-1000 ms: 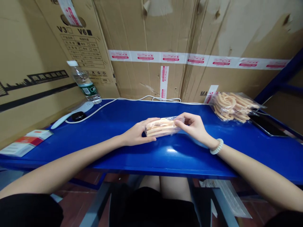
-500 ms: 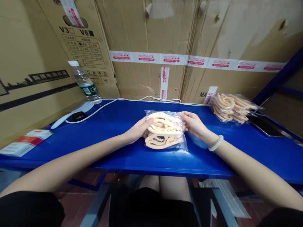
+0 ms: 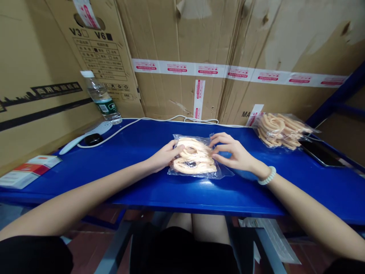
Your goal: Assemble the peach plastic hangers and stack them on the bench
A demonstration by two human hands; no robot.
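At the centre of the frame, on the blue desk (image 3: 137,182), a clear bag (image 3: 196,161) of pale, curved rubbery strips lies flat, its loose film spreading past the contents toward the lower right. It looks light and soft. The strips would likely flex and slide against one another, and the glossy film is probably slippery, so a pinch on bare film alone could slip. The surer hold is at the 2 short ends, where fingers can press film against the bundle inside.

The left hand (image 3: 164,156) comes in from the lower left with its forearm low over the desk. Its fingers are curled over the bag's left edge, but the thumb is hidden, so I cannot tell whether it actually grips. The right hand (image 3: 232,154), a beaded bracelet (image 3: 268,176) at its wrist, is released. Its fingers are spread, the tips resting on the bag's upper right edge and the palm raised off the desk.

At the upper right of the frame 1 more such bag (image 3: 281,129) lies well apart.
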